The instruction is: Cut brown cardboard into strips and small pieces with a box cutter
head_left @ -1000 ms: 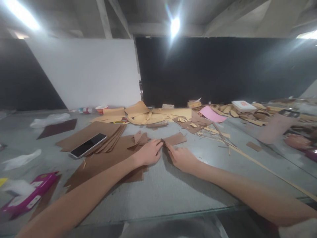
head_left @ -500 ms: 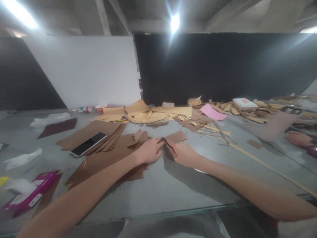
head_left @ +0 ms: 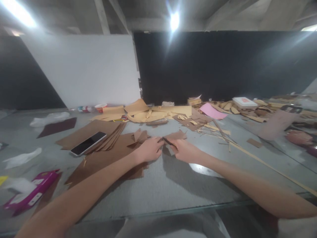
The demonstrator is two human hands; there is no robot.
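Observation:
At the middle of the table, my left hand (head_left: 150, 149) is closed with its fingertips pinched together. Whatever it pinches is too small to make out. My right hand (head_left: 186, 151) grips a slim dark stick-like thing (head_left: 167, 141) that points toward the left fingertips. The kind of this thing is unclear. Just behind the hands lies a small brown sheet piece (head_left: 178, 134). Folded brown scraps (head_left: 139, 136) rest beyond my left hand, on top of larger brown sheets (head_left: 99, 168) that reach under my left forearm.
A phone (head_left: 88, 143) lies on stacked brown sheets (head_left: 81, 130) to the left. Nearer is a magenta packet (head_left: 34, 191). Yellowish sheets (head_left: 158, 114), a pink sheet (head_left: 213, 111) and thin strips (head_left: 223, 132) fill the back. A tumbler (head_left: 279, 124) stands right, near another person's hand (head_left: 299, 137).
My right hand has shifted and turned slightly, so more of the slim dark thing shows. A bright reflection under my right wrist has grown. My left hand has stayed nearly still.

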